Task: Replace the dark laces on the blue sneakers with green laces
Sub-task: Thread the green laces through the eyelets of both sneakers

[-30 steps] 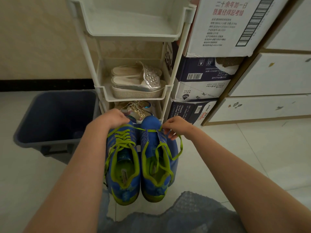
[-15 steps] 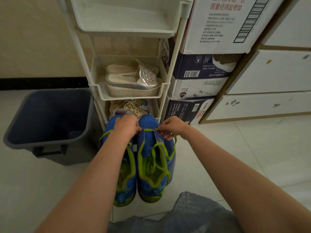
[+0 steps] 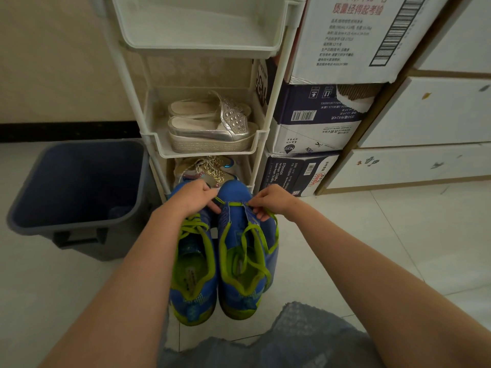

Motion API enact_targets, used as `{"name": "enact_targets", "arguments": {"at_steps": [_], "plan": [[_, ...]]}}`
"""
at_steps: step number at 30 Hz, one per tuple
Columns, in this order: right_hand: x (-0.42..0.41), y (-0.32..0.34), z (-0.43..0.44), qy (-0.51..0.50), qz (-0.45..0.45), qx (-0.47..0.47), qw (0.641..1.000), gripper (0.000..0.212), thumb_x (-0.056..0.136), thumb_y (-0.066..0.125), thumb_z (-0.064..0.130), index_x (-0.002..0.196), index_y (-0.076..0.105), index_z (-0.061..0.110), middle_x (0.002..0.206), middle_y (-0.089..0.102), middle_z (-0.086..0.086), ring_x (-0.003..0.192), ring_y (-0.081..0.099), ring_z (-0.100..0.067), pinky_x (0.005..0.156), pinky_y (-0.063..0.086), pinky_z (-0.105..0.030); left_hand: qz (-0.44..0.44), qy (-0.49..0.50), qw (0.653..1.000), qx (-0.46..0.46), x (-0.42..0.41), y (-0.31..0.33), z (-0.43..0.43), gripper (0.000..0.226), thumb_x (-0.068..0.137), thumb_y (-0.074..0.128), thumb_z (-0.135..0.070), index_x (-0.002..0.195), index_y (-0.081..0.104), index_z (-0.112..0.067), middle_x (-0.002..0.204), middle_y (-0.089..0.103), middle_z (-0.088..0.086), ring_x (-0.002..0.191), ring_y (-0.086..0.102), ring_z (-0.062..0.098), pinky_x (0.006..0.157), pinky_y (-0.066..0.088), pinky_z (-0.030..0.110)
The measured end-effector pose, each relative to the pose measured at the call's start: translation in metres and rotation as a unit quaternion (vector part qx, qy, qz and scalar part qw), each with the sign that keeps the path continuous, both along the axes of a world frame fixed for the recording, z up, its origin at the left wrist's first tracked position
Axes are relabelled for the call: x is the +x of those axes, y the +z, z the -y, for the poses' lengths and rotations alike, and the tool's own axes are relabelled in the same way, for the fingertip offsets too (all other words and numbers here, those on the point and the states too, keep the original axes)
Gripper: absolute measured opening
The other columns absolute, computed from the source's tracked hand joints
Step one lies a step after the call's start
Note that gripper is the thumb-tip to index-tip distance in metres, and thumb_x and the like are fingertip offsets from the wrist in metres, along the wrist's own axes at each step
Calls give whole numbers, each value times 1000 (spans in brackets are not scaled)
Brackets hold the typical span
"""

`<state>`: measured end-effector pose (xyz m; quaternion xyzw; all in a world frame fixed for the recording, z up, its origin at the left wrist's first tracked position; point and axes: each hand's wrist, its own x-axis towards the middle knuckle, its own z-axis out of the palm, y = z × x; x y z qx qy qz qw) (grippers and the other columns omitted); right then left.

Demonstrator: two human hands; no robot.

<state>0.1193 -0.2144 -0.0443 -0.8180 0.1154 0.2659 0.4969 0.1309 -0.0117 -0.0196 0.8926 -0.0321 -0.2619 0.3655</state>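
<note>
At R sneaker (image 3: 235, 188) toe, L hand (image 3: 191, 198) moved nearer R hand (image 3: 271, 201); both pinch green lace (image 3: 235, 204).

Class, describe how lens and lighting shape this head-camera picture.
Head view: the wide lens bows the rack and stretches the forearms; light is dim and soft, without hard shadows; inside the bin is darkest; the blue sneakers look sharp.

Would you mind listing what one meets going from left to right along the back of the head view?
A grey bin → white shoe rack → stacked cardboard boxes → white drawers.
</note>
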Motion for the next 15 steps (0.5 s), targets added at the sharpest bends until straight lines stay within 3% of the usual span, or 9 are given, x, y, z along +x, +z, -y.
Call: {"name": "enact_targets", "arguments": {"at_steps": [4,8,10,15], "plan": [[0,1,0,0,-3,-5,1000,18,92,60,9,83,64,-6,65,59,-12,38,56,-7,47,54,-20,6,13,1000,10,-2,1,4,23,99,42,-23,77,42,-17,70,68,-10,87,50,13,68,35,27],[1,2,2,11,-21,-11,1000,20,92,61,12,91,64,-8,67,60,-13,45,58,-12,52,55,-23,15,14,999,28,-4,1,9,13,97,51,-24,92,59,-15,77,68,0,87,56,11,79,36,25],[1,2,4,14,-18,-8,1000,22,91,62,11,96,64,-10,67,61,-13,48,58,-12,54,56,-23,24,-3,999,37,-3,-2,8,13,92,60,-24,88,67,-15,77,69,0,89,60,10,83,41,27],[1,2,4,34,1,-15,999,17,93,58,9,93,64,-8,66,60,-11,43,57,-8,50,54,-19,52,-18,997,54,-3,-8,5,17,88,65,-19,72,64,-23,70,67,-6,88,66,14,88,49,33]]}}
